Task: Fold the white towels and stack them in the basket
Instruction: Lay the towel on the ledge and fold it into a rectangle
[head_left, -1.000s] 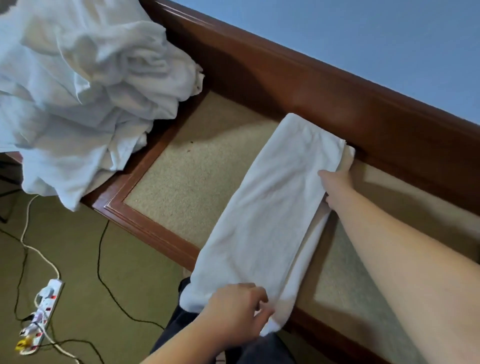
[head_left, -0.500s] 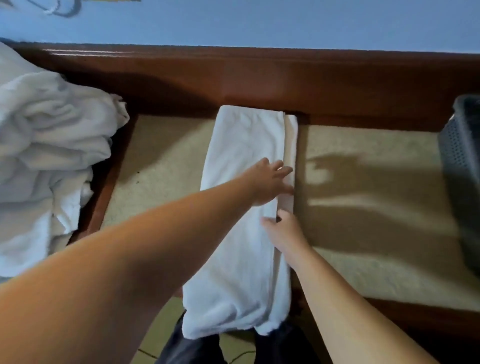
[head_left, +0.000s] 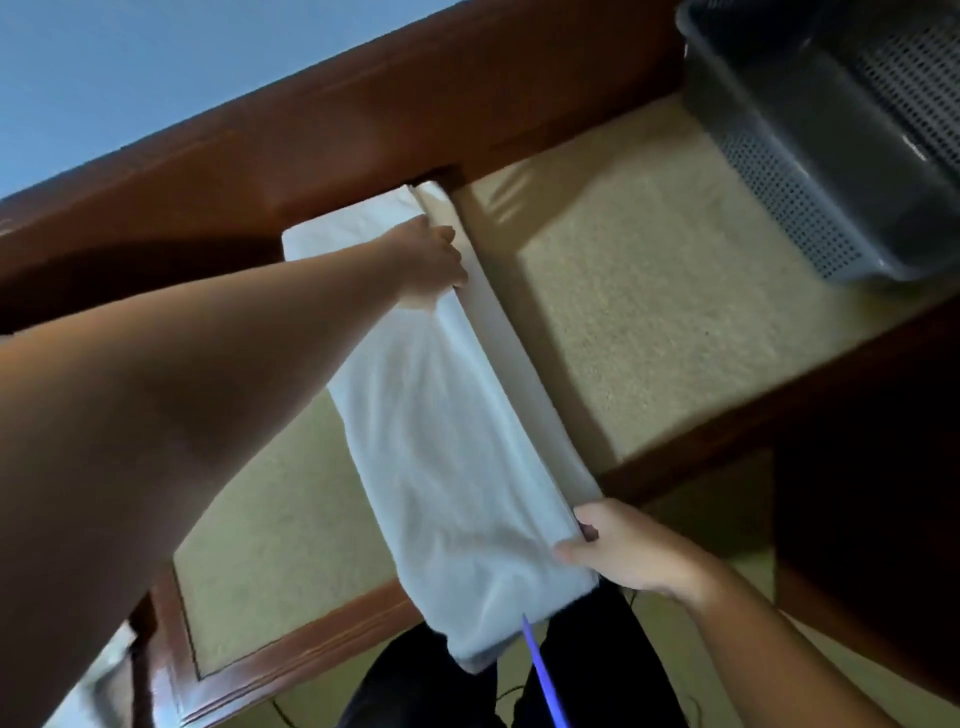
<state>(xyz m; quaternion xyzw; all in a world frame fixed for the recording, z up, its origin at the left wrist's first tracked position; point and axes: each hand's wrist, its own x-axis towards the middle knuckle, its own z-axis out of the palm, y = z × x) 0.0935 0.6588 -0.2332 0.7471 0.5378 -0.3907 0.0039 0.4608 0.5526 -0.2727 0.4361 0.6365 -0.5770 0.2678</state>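
White towel (head_left: 447, 447) lies in a long folded strip across the table (head_left: 649, 322), near end overhanging. Left hand (head_left: 431, 262) grips far end, right hand (head_left: 623, 551) pinches near edge. Grey basket (head_left: 779, 171) at far right.

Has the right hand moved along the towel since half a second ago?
Yes. The right hand has slid from mid-length down the towel and now grips its near end, past the table's front wooden edge.

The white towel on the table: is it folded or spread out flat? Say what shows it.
Folded. The towel lies as a long narrow strip with layered edges along its right side; the left hand and right hand hold its ends.
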